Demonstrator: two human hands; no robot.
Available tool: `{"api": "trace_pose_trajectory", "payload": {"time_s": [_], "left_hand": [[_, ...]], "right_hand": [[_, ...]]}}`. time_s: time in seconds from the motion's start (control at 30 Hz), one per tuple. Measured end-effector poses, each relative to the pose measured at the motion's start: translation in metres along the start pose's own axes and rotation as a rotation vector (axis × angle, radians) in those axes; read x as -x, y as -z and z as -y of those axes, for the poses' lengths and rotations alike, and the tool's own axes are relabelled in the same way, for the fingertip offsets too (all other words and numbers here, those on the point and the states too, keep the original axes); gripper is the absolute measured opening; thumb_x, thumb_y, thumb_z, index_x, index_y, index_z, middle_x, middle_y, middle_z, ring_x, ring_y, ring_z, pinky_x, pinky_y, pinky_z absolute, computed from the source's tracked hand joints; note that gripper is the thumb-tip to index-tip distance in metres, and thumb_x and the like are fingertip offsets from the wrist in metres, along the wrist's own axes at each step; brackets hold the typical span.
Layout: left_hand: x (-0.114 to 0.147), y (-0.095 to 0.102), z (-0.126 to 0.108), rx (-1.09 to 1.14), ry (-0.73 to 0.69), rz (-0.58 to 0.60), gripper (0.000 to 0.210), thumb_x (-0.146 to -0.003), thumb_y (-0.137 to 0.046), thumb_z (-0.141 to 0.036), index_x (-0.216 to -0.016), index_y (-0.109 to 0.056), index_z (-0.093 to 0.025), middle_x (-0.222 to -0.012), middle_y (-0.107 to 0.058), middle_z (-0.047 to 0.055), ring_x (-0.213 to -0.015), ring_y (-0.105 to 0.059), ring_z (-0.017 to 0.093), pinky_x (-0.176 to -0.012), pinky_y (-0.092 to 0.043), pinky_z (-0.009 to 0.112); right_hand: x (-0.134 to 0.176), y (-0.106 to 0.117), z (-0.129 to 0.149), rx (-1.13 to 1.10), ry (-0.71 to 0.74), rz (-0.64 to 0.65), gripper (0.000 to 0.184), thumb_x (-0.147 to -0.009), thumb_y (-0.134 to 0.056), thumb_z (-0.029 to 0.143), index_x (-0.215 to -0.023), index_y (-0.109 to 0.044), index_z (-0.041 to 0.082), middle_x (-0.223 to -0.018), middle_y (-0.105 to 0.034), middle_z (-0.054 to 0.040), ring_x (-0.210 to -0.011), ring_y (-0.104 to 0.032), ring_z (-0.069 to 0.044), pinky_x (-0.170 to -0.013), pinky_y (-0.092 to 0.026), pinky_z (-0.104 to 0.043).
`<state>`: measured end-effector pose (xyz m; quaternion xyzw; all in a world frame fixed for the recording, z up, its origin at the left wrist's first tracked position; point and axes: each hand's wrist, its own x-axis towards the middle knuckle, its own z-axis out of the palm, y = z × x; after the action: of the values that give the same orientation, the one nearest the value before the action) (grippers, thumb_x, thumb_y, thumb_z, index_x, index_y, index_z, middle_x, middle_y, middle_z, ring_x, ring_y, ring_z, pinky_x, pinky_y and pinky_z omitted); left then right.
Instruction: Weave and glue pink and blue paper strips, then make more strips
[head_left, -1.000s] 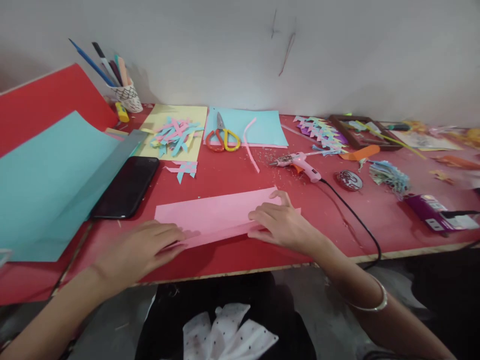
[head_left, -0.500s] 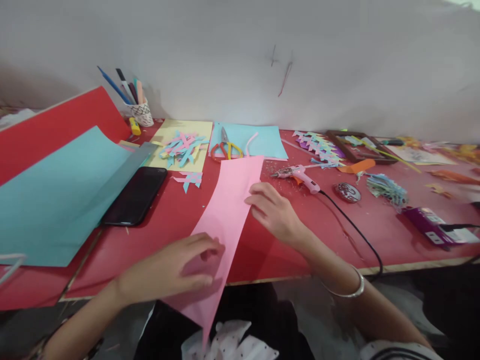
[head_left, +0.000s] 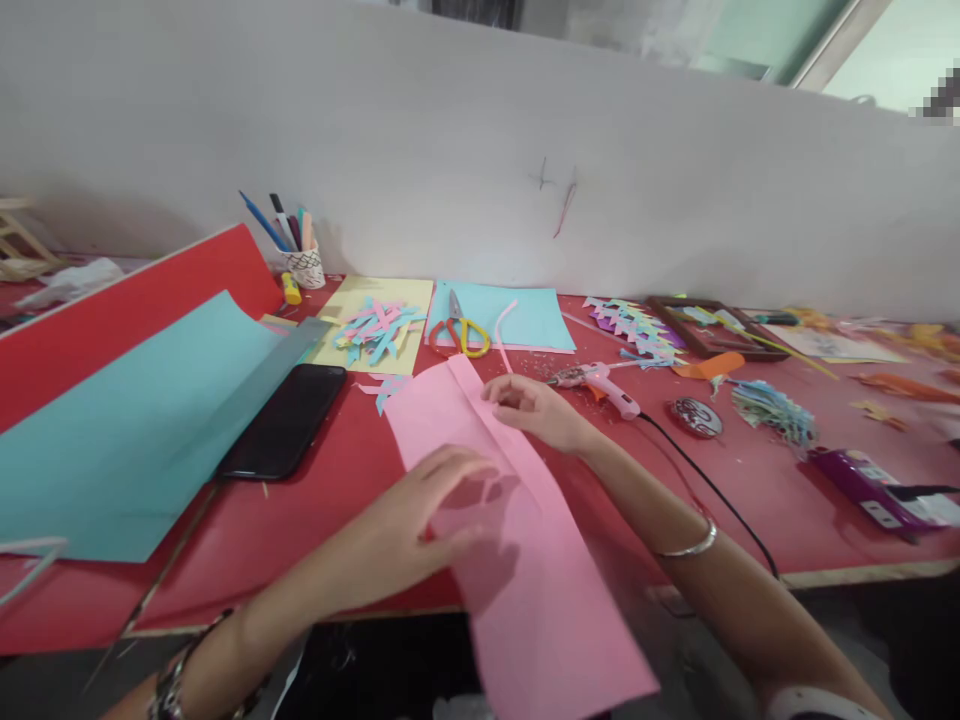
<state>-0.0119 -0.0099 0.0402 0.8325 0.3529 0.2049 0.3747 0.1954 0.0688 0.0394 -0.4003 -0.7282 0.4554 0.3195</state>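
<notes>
A pink paper sheet (head_left: 517, 560) lies slantwise over the red table's front edge, its near end hanging toward my lap. A lengthwise crease sets off a narrow folded strip (head_left: 487, 400) near its far end. My right hand (head_left: 536, 412) has its fingers curled in at that strip, gripping it by the far end. Over the sheet's middle is my left hand (head_left: 427, 525), thumb and fingers spread apart; whether its fingertips touch the paper I cannot tell. Beyond the far end lie scissors (head_left: 459, 332) with red and yellow handles.
A pink glue gun (head_left: 607, 388) with a black cord lies to the right, near a round patterned object (head_left: 696, 416). On the left are a black phone (head_left: 289, 425) and large blue paper (head_left: 127, 430). Cut paper strips (head_left: 379, 328) lie on a yellow sheet (head_left: 341, 300).
The pink sheet has turned, its near end swinging right, and its folded strip now shows. My left hand has shifted right over it. The camera view has tilted up.
</notes>
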Motion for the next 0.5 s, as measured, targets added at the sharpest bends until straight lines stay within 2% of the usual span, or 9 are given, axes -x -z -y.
{"api": "trace_pose_trajectory", "payload": {"time_s": [0.07, 0.13, 0.2, 0.27, 0.33, 0.4, 0.43, 0.5], "left_hand": [[0.000, 0.005, 0.012, -0.135, 0.040, -0.168, 0.040, -0.083, -0.042, -0.041, -0.117, -0.047, -0.020, -0.124, -0.049, 0.010, -0.119, -0.042, 0.023, -0.100, -0.035, 0.040], [-0.002, 0.011, 0.026, -0.242, 0.147, -0.342, 0.050, -0.081, -0.042, -0.046, -0.121, -0.042, -0.016, -0.127, -0.045, 0.014, -0.122, -0.038, 0.026, -0.102, -0.032, 0.044], [-0.007, 0.016, 0.037, -0.267, 0.238, -0.428, 0.066, -0.076, -0.045, -0.053, -0.128, -0.033, -0.015, -0.133, -0.039, 0.016, -0.125, -0.034, 0.029, -0.101, -0.032, 0.047], [-0.012, 0.021, 0.044, -0.230, 0.295, -0.396, 0.081, -0.069, -0.049, -0.061, -0.132, -0.027, -0.016, -0.131, -0.042, 0.016, -0.122, -0.038, 0.032, -0.096, -0.035, 0.049], [-0.018, 0.026, 0.047, -0.143, 0.375, -0.314, 0.087, -0.066, -0.049, -0.063, -0.134, -0.023, -0.015, -0.117, -0.054, 0.016, -0.107, -0.052, 0.033, -0.087, -0.042, 0.050], [-0.022, 0.030, 0.048, -0.032, 0.439, -0.271, 0.084, -0.069, -0.047, -0.058, -0.135, -0.021, -0.013, -0.102, -0.062, 0.013, -0.092, -0.060, 0.031, -0.078, -0.046, 0.048], [-0.023, 0.031, 0.047, 0.024, 0.448, -0.285, 0.081, -0.070, -0.047, -0.054, -0.135, -0.023, -0.012, -0.101, -0.062, 0.013, -0.092, -0.060, 0.030, -0.077, -0.047, 0.047], [-0.023, 0.031, 0.047, 0.142, 0.438, -0.359, 0.072, -0.070, -0.048, -0.046, -0.131, -0.030, -0.014, -0.112, -0.059, 0.014, -0.102, -0.057, 0.029, -0.080, -0.047, 0.042]], "right_hand": [[0.005, 0.004, -0.003, -0.024, -0.004, 0.143, 0.013, -0.070, -0.052, 0.022, -0.081, -0.046, 0.018, -0.093, -0.053, -0.0045, -0.080, -0.051, -0.011, -0.073, -0.043, -0.026], [0.008, 0.007, -0.004, -0.020, 0.002, 0.266, 0.011, -0.071, -0.049, 0.016, -0.081, -0.046, 0.017, -0.092, -0.051, -0.0040, -0.082, -0.050, -0.010, -0.076, -0.043, -0.027], [0.008, 0.006, -0.002, 0.004, 0.015, 0.369, 0.012, -0.071, -0.046, 0.010, -0.081, -0.045, 0.017, -0.092, -0.051, -0.0038, -0.082, -0.050, -0.009, -0.078, -0.043, -0.027], [0.006, 0.002, 0.001, 0.059, 0.041, 0.453, 0.015, -0.069, -0.043, 0.005, -0.077, -0.044, 0.018, -0.094, -0.051, -0.0044, -0.085, -0.050, -0.009, -0.081, -0.042, -0.028], [0.003, -0.002, 0.004, 0.142, 0.077, 0.495, 0.019, -0.067, -0.041, 0.000, -0.072, -0.043, 0.018, -0.097, -0.052, -0.0050, -0.088, -0.050, -0.010, -0.084, -0.041, -0.029], [0.001, -0.005, 0.008, 0.255, 0.123, 0.467, 0.021, -0.065, -0.040, -0.002, -0.070, -0.043, 0.019, -0.099, -0.053, -0.0056, -0.091, -0.050, -0.011, -0.086, -0.040, -0.030], [0.001, -0.006, 0.009, 0.323, 0.146, 0.429, 0.021, -0.066, -0.040, -0.001, -0.071, -0.044, 0.019, -0.099, -0.053, -0.0060, -0.091, -0.050, -0.012, -0.086, -0.040, -0.031], [0.005, -0.008, 0.012, 0.468, 0.162, 0.337, 0.016, -0.071, -0.043, 0.003, -0.076, -0.047, 0.018, -0.100, -0.052, -0.0076, -0.093, -0.051, -0.014, -0.087, -0.039, -0.032]]}}
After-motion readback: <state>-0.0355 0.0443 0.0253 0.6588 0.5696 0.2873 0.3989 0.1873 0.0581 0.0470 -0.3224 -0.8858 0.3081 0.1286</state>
